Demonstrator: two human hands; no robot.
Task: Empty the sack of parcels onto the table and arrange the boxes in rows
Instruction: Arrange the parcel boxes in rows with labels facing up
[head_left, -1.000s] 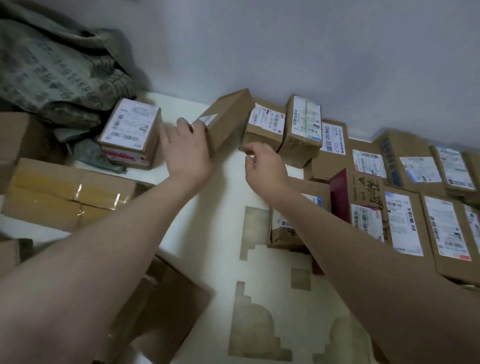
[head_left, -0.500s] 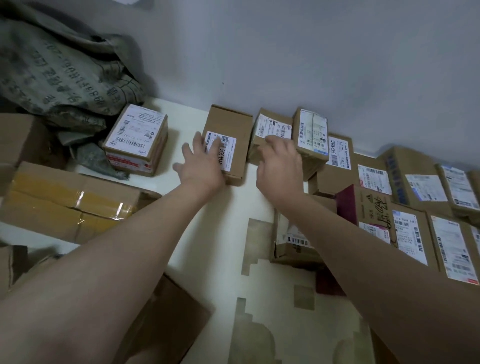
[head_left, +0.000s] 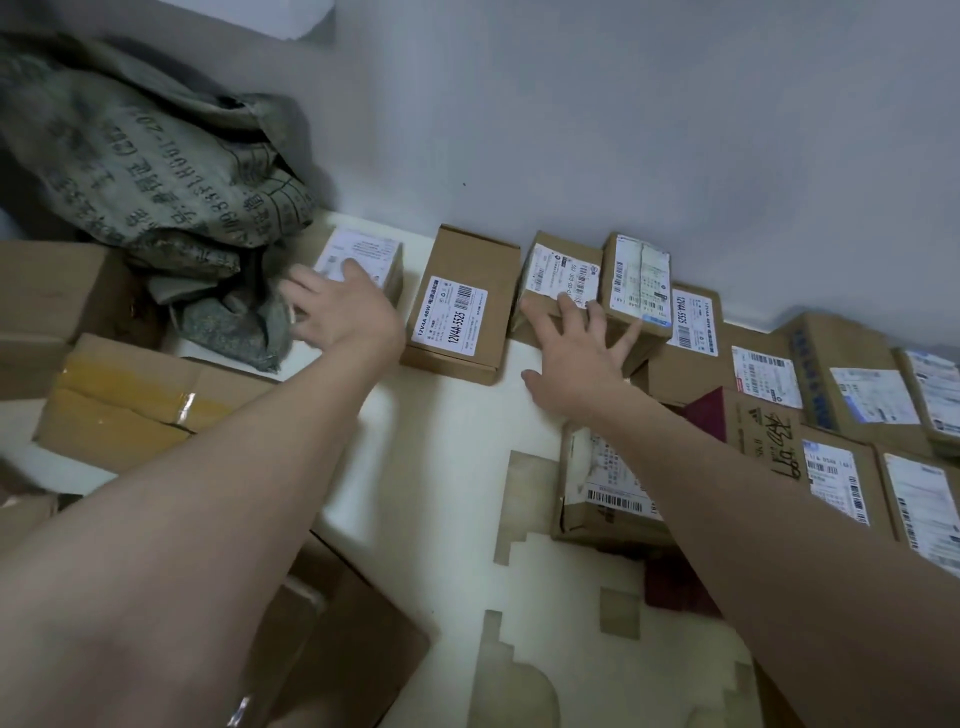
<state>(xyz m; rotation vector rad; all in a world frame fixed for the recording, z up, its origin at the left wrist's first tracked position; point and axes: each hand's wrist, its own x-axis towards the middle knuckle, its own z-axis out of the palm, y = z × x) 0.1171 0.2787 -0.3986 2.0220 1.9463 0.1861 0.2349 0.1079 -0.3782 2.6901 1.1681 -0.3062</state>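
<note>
So, quick read: the back row runs along the wall (head_left: 623, 130), which I figure is on purpose, since it gives the boxes a straight edge to butt against. The 12V4A box (head_left: 460, 306) lies flat and label-up between my two hands, touching neither.

My right hand (head_left: 576, 358) is spread wide with straight fingers. The tips rest on the near edge of the small labelled box (head_left: 556, 275) just past it, probably squaring it up against the taller box (head_left: 636, 291) it touches. Nothing's gripped.

My left hand (head_left: 337, 312) is splayed and loose too, over the white-topped box (head_left: 363, 254) just past it, right beside the slumped sack (head_left: 145, 171). It's blurry there, so I can't tell if it's pressing down or only brushing the label.

That box looks like the straggler that goes on the end of the row. Out past my right forearm, the sorted boxes (head_left: 852, 395) sit in rows on the desk (head_left: 447, 441).
</note>
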